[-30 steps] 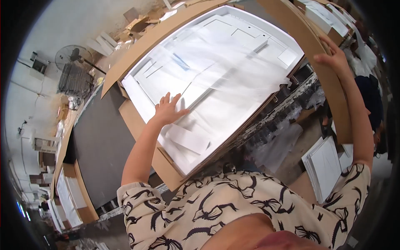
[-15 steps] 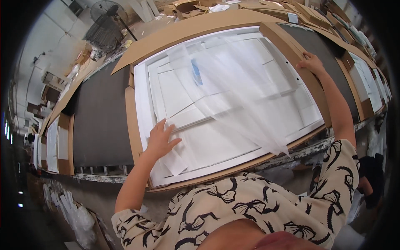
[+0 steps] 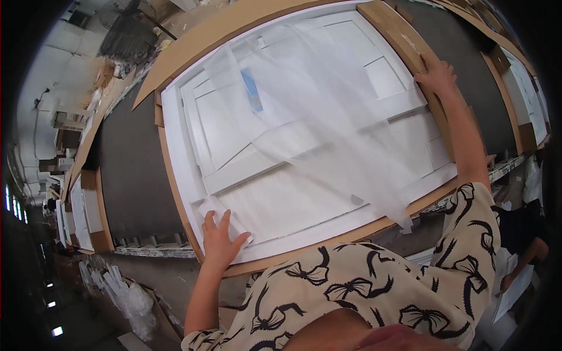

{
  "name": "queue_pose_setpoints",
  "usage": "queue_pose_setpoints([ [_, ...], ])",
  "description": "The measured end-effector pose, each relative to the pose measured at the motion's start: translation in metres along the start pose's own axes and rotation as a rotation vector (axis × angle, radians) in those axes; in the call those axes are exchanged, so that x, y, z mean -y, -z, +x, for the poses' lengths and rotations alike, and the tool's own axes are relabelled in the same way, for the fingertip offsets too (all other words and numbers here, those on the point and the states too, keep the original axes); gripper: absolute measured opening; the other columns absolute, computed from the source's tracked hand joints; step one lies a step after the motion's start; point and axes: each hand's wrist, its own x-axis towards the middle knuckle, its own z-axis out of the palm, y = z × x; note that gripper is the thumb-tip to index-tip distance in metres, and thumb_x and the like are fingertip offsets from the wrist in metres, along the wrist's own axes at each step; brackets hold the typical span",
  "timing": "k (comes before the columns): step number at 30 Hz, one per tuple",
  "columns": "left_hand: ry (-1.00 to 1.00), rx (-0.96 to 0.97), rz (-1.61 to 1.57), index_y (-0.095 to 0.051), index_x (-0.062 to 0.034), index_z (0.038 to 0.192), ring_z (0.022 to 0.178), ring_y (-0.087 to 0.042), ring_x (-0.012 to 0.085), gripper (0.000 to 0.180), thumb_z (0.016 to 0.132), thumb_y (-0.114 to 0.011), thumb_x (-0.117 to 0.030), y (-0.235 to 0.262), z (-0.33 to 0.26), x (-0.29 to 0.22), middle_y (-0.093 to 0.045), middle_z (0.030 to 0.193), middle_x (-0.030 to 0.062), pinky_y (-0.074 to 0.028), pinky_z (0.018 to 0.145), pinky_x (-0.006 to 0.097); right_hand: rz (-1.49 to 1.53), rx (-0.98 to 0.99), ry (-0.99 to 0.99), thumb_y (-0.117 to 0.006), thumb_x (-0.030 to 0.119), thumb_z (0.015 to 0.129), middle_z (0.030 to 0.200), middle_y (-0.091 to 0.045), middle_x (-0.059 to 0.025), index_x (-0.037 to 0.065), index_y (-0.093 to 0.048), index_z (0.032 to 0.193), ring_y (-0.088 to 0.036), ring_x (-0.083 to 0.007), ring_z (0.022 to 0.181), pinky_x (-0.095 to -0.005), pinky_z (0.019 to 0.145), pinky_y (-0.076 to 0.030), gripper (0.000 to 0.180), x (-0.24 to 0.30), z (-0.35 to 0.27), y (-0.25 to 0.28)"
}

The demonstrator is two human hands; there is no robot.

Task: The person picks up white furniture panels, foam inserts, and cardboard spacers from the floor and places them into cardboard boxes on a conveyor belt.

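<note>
A large white panelled piece (image 3: 328, 193), like a door or furniture panel, lies flat in an open cardboard box. Sheer white wrapping film (image 3: 345, 126) is draped loosely across it, creased and trailing over the near edge. A blue patch (image 3: 252, 90) shows near its upper left. My left hand (image 3: 221, 238), fingers spread, is at the box's near left corner, by a small white strip (image 3: 235, 225). At the right side, my right hand (image 3: 438, 77) grips the edge of a long brown cardboard flap (image 3: 404, 44) that lies along the panel.
The box sits on a dark conveyor belt (image 3: 137, 169) with metal rollers below. More boxes with white panels stand at the left (image 3: 79, 213) and right (image 3: 518, 88). A fan (image 3: 126, 17) is at the back left. Another person's arm (image 3: 527, 260) shows at lower right.
My left hand has come nearer along the box's left side to its near corner. My right hand stays at the right flap, its fingers shifted. The view has tilted, and the film lies slightly differently.
</note>
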Motion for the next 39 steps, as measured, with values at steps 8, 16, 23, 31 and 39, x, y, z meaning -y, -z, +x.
queue_pose_setpoints([
  [8,0.082,-0.117,-0.202,-0.052,-0.0078,0.123,0.114,-0.042,0.0315,0.069,0.062,-0.081,-0.024,-0.017,-0.018,0.009,-0.026,0.137,0.0169,-0.048,0.078,0.036,-0.032,-0.072,0.283,-0.039,0.053,0.087,0.142,-0.030,-0.0160,0.020,-0.039,0.136,-0.026,-0.0382,0.130,-0.0479,0.105,-0.026,0.058,-0.029,0.022,-0.035],
  [16,0.348,-0.226,-0.740,-0.046,-0.0062,0.128,0.111,-0.043,0.0253,0.075,0.056,-0.068,-0.006,0.002,-0.013,0.002,-0.032,0.136,0.0142,-0.048,0.079,0.034,0.238,-0.133,0.462,-0.046,0.032,0.093,0.126,-0.051,-0.0133,0.010,-0.052,0.119,-0.048,-0.0323,0.113,-0.0344,0.097,-0.038,0.035,-0.068,0.035,-0.061],
  [23,-0.384,-0.429,-0.616,-0.052,-0.0016,0.119,0.118,-0.043,0.0298,0.064,0.055,-0.052,0.006,0.070,-0.014,-0.073,-0.045,0.129,0.0148,-0.042,0.091,0.037,0.665,-0.440,1.369,-0.076,0.020,0.069,0.143,-0.031,-0.0105,0.013,-0.040,0.134,-0.031,-0.0281,0.130,-0.0401,0.105,-0.032,0.075,0.101,-0.190,0.106],
  [31,-1.039,-0.117,-0.410,-0.060,-0.0073,0.109,0.111,-0.047,0.0352,0.056,0.054,-0.056,0.000,0.070,0.043,-0.150,-0.048,0.125,0.0143,-0.043,0.091,0.042,0.352,0.394,1.303,-0.073,0.022,0.068,0.128,-0.044,-0.0209,-0.001,-0.032,0.133,-0.043,-0.0335,0.118,-0.0415,0.105,-0.031,0.081,0.101,-0.285,0.103],
  [39,-0.443,-0.593,-0.307,-0.058,-0.0067,0.115,0.120,-0.041,0.0377,0.038,0.080,-0.066,-0.020,0.048,0.103,-0.019,-0.044,0.130,0.0217,-0.036,0.098,0.042,0.105,0.087,0.240,-0.060,0.043,0.083,0.109,-0.057,-0.0242,-0.008,-0.043,0.125,-0.057,-0.0340,0.097,-0.0415,0.084,-0.044,0.068,-0.034,-0.177,0.039],
])
